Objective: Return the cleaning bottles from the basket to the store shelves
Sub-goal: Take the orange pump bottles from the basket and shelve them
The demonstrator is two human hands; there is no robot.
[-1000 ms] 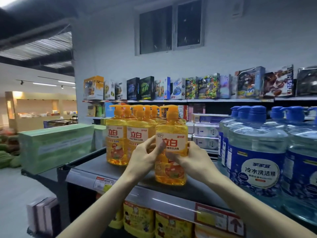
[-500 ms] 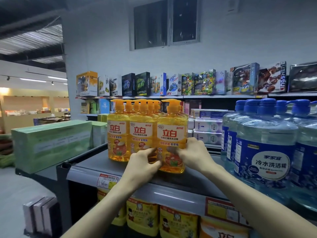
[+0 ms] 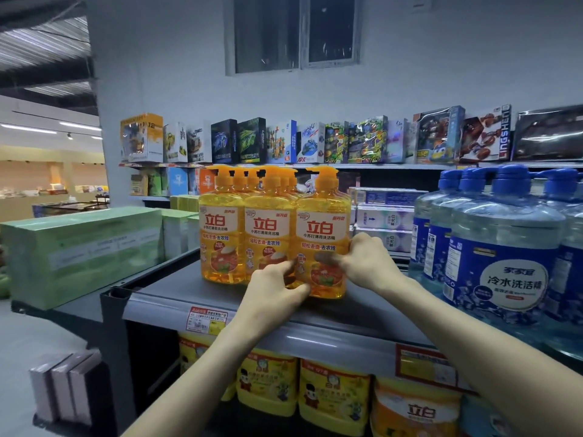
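Standing upright on the grey shelf (image 3: 176,298), the orange dish-soap bottle (image 3: 322,216) is gripped near its base from both sides. It is set at the right end of the front row, touching the matching bottles (image 3: 239,228) (same label). The left hand (image 3: 273,290) is curled round its lower left edge; the right hand (image 3: 369,263) is wrapped round its right side, thumb pressed on the label.

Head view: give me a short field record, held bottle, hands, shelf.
held item: orange-yellow plastic pump bottle, upright, rightmost in front row
left hand: fingers pinch its lower left
right hand: thumb on label, fingers round right side
support: grey metal shelf, bottle base on it
right of it: clear blue-capped plastic jugs
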